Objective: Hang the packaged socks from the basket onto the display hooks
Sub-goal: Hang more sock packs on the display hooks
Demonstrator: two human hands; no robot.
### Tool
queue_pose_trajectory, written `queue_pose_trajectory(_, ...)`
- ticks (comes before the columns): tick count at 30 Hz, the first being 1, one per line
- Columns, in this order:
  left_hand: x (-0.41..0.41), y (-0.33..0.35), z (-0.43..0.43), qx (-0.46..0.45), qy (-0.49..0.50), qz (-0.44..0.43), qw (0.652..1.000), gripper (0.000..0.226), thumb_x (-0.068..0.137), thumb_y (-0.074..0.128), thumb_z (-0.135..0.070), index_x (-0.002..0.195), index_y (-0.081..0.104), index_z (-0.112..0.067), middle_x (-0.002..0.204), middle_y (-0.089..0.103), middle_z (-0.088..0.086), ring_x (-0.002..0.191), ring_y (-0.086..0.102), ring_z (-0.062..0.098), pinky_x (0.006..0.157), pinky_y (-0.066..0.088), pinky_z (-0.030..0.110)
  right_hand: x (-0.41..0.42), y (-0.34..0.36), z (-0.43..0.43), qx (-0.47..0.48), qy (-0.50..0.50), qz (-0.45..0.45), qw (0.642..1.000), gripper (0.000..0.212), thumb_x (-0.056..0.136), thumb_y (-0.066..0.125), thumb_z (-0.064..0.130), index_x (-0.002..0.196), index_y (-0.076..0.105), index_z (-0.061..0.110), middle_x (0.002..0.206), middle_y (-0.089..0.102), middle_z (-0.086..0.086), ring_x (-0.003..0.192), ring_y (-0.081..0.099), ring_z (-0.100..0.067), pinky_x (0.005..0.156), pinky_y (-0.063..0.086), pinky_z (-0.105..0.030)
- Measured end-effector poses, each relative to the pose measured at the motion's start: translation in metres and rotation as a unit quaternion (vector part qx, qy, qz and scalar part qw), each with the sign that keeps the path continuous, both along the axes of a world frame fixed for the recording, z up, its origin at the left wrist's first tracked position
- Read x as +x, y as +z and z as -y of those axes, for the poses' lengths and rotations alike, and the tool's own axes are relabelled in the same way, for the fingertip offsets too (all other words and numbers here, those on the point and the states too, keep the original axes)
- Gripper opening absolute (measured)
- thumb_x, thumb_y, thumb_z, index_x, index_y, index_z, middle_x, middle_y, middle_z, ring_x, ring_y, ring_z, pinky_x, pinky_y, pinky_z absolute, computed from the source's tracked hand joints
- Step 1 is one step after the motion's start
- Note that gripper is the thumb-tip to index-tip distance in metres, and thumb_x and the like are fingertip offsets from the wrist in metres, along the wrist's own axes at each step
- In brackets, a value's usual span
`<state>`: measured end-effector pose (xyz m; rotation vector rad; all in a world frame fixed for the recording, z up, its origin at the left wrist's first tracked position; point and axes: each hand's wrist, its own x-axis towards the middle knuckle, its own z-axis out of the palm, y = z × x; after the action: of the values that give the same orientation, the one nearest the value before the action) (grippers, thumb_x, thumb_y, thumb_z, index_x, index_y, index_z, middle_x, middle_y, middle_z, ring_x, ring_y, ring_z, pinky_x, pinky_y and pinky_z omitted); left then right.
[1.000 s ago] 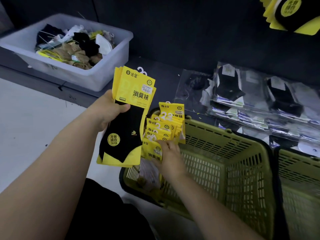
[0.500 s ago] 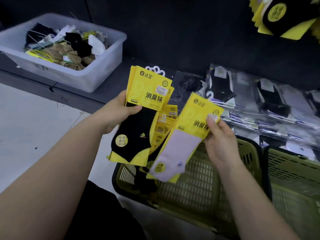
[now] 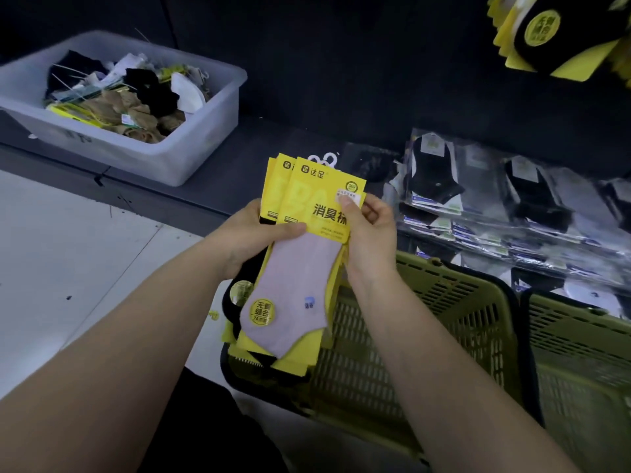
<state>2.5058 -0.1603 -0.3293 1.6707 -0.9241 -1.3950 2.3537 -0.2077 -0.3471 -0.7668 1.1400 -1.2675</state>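
2 grips clamp 1 stack of packaged socks (image 3: 309, 213) above the near-left corner of a green basket (image 3: 454, 302). The left grip (image 3: 251, 233) wraps the stack's left edge, with its thumb laid across the front at the lower border of the yellow header card. The right grip (image 3: 370, 240) closes on the right edge, with its thumb pressed on the white label at the card's upper right corner. The front pack (image 3: 295, 288) carries a pale sock with a round yellow sticker near the toe; black sock edges show from the packs behind it. White hanger hooks (image 3: 324, 160) stand up behind the top of the stack. A 2nd green basket (image 3: 580, 356) sits touching the 1st on its right. Beyond both baskets, clear-bagged dark socks (image 3: 478, 199) lie in overlapping rows on a dark low shelf (image 3: 239, 172). A translucent plastic bin (image 3: 191, 141) of loose socks and scraps rests at the shelf's left end. Black-and-yellow sock packs (image 3: 560, 32) hang at upper right against the dark wall. Pale floor (image 3: 68, 250) lies to the left.
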Motion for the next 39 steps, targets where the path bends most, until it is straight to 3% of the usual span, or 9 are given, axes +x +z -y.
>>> queue_pose_trajectory(3,0.021,-0.001,0.003,-0.007,0.053,0.063,0.997,0.063,0.074,0.08,-0.022,0.128,0.048,-0.017,0.114,0.067,0.002,0.103,0.064,0.022,0.092,0.05,0.042,-0.016,-0.031,-0.022,-0.057,0.05,-0.191,0.979,0.016,0.09,0.061,0.018,0.101,0.051,0.023,0.097,0.053,0.002,0.086,0.054,-0.012,0.081,0.046,-0.03)
queue_pose_trajectory(7,0.042,-0.003,0.003,-0.014,0.111,0.076,0.991,0.06,0.075,0.079,-0.017,0.128,0.05,-0.016,0.116,0.065,0.003,0.104,0.062,0.023,0.095,0.048,0.046,-0.032,-0.085,-0.062,-0.151,0.28,-0.515,0.796,0.043,0.086,0.066,0.029,0.126,0.053,0.019,0.127,0.047,-0.001,0.118,0.044,-0.017,0.102,0.037,-0.029)
queue_pose_trajectory(15,0.049,-0.006,0.001,-0.013,0.11,0.1,0.989,0.057,0.077,0.077,-0.018,0.127,0.049,-0.018,0.115,0.065,0.002,0.105,0.061,0.024,0.096,0.047,0.048,-0.012,-0.115,-0.075,-0.165,0.27,-0.627,0.712,0.05,0.086,0.063,0.037,0.13,0.044,0.023,0.131,0.04,-0.003,0.12,0.042,-0.023,0.092,0.043,-0.036)
queue_pose_trajectory(19,0.048,-0.005,0.001,-0.024,0.095,0.096,0.991,0.057,0.079,0.076,-0.017,0.128,0.048,-0.019,0.116,0.065,0.001,0.107,0.061,0.023,0.097,0.046,0.049,-0.009,-0.125,-0.087,-0.09,0.258,-0.542,0.795,0.047,0.084,0.067,0.032,0.124,0.044,0.027,0.121,0.059,0.004,0.106,0.059,-0.021,0.078,0.047,-0.03)
queue_pose_trajectory(22,0.049,-0.003,0.001,-0.029,0.078,0.094,0.992,0.056,0.08,0.075,-0.017,0.129,0.047,-0.02,0.117,0.064,0.001,0.108,0.06,0.024,0.099,0.045,0.049,-0.02,-0.123,-0.083,0.073,0.23,-0.33,0.912,0.045,0.078,0.076,0.022,0.119,0.06,0.02,0.114,0.068,0.001,0.106,0.063,-0.021,0.091,0.05,-0.035)
queue_pose_trajectory(25,0.051,-0.002,-0.001,-0.044,0.077,0.09,0.992,0.056,0.081,0.074,-0.017,0.129,0.046,-0.021,0.117,0.064,0.0,0.108,0.06,0.022,0.099,0.045,0.049,-0.054,-0.095,-0.075,0.123,0.18,-0.155,0.963,0.044,0.067,0.078,0.028,0.108,0.066,0.02,0.106,0.072,-0.001,0.1,0.066,-0.016,0.091,0.05,-0.037)
queue_pose_trajectory(30,0.04,0.003,0.0,-0.074,0.053,0.033,0.995,0.06,0.08,0.074,-0.017,0.132,0.044,-0.019,0.119,0.064,0.001,0.109,0.061,0.022,0.096,0.048,0.045,-0.104,-0.012,-0.031,0.003,0.104,-0.008,0.995,0.01,0.086,0.057,0.025,0.088,0.063,0.016,0.075,0.068,0.006,0.077,0.066,-0.009,0.084,0.05,-0.037)
queue_pose_trajectory(36,-0.006,0.016,0.011,-0.11,0.009,-0.097,0.989,0.056,0.066,0.073,-0.032,0.118,0.051,-0.024,0.107,0.07,-0.002,0.093,0.07,0.013,0.071,0.056,0.027,-0.085,0.075,0.012,-0.07,0.159,-0.072,0.982,0.014,0.096,0.051,0.018,0.094,0.061,0.01,0.085,0.07,-0.002,0.078,0.067,-0.014,0.08,0.056,-0.036)
queue_pose_trajectory(39,-0.025,0.023,0.02,-0.13,0.005,-0.086,0.988,0.057,0.071,0.073,-0.034,0.12,0.047,-0.026,0.11,0.067,-0.001,0.099,0.067,0.016,0.084,0.055,0.035,-0.078,0.098,0.023,-0.051,0.19,-0.109,0.974,0.016,0.096,0.052,0.02,0.093,0.065,0.011,0.081,0.073,-0.001,0.076,0.069,-0.015,0.078,0.058,-0.037)
